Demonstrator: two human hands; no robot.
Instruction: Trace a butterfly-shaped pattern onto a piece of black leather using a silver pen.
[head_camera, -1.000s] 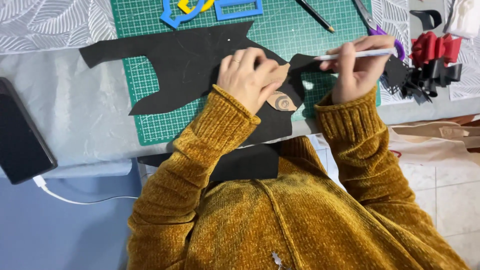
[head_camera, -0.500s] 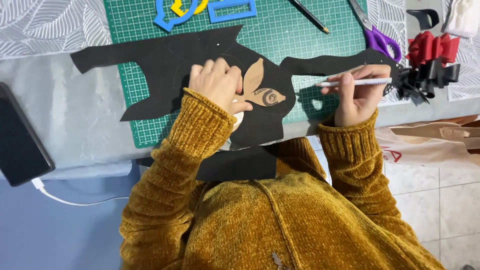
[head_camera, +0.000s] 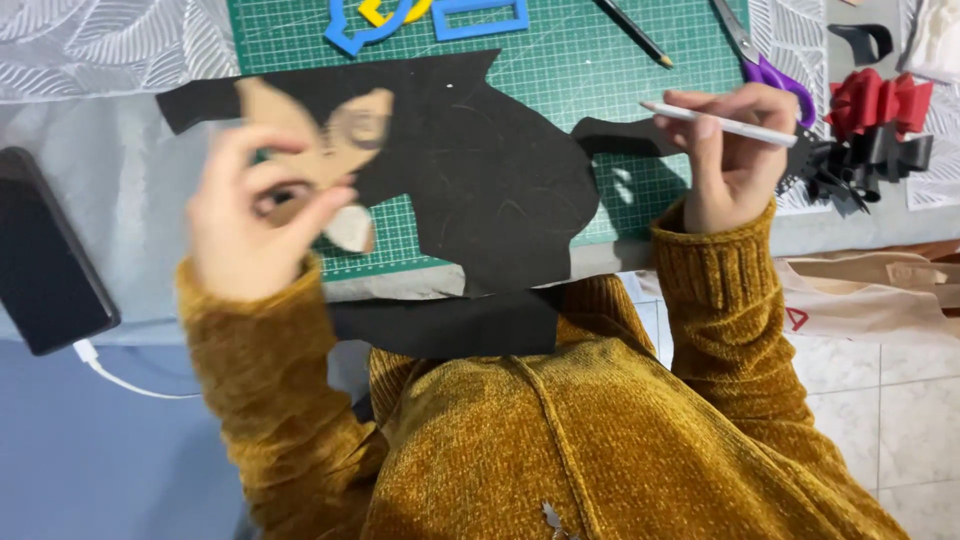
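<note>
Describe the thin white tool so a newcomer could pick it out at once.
Start at the green cutting mat on the table, then go to its right edge, where the right hand is raised above the big black cutout. The white pen-like tool lies across that hand's fingers. Unlike the dark pencil and purple-handled scissors lying nearby, it is plain white and held.
</note>
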